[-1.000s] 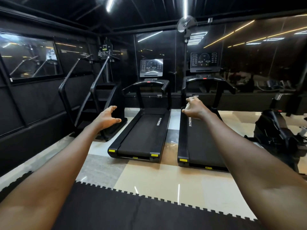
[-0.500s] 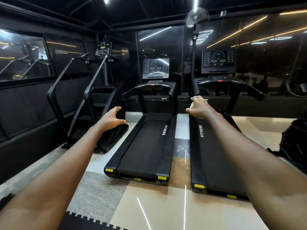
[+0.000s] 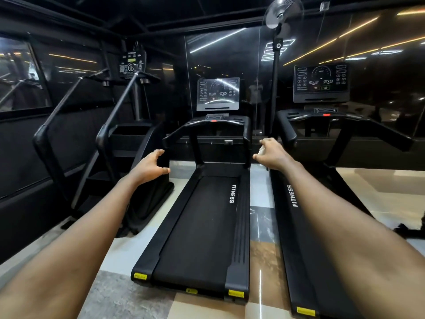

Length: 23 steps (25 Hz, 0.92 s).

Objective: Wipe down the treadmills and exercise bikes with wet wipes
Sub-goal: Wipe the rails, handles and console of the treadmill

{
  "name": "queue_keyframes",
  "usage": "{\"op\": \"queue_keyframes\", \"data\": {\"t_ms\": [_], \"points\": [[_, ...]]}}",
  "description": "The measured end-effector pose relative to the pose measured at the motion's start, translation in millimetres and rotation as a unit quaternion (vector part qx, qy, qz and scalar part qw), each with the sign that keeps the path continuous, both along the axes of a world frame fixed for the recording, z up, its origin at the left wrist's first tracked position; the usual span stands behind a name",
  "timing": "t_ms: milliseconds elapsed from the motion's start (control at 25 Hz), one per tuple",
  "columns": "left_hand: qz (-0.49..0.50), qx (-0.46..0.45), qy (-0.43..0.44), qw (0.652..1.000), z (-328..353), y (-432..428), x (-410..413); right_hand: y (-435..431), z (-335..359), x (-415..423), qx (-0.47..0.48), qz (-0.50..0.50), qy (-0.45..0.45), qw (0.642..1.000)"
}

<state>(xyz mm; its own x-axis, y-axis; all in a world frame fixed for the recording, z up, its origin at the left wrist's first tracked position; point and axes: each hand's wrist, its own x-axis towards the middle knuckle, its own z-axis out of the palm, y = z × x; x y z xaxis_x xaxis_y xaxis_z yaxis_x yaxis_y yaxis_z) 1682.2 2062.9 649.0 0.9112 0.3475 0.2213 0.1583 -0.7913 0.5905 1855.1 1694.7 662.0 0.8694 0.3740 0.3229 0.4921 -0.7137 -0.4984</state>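
Two black treadmills stand side by side ahead of me. The left treadmill (image 3: 202,226) lies between my outstretched arms, its console (image 3: 217,93) facing me. Part of the right treadmill (image 3: 290,196) is hidden under my right arm. My left hand (image 3: 149,165) hovers in the air left of the left treadmill's handrail, fingers spread and curved, holding nothing. Near the gap between the two machines, my right hand (image 3: 272,155) has its fingers curled round a small white wipe (image 3: 261,151) that barely shows.
A black stair climber (image 3: 128,143) with long handrails stands to the left against the dark wall. A pedestal fan (image 3: 282,14) rises between the treadmills in front of a glass wall. Glossy tiled floor (image 3: 259,261) runs between the machines.
The view has moved closer to the treadmills and the black floor mat has dropped out of sight. Both arms stay stretched forward with the hands held much as before.
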Motion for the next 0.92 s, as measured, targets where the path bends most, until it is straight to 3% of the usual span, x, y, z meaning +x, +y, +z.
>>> {"op": "queue_keyframes", "data": {"t_ms": [640,920], "points": [[0.034,-0.012,0.0,0.999,-9,252,422,242,0,442,0.028,0.012,0.001,1.0],[0.051,-0.02,0.014,0.998,0,333,562,342,0,587,0.018,0.032,0.028,0.999]]}}
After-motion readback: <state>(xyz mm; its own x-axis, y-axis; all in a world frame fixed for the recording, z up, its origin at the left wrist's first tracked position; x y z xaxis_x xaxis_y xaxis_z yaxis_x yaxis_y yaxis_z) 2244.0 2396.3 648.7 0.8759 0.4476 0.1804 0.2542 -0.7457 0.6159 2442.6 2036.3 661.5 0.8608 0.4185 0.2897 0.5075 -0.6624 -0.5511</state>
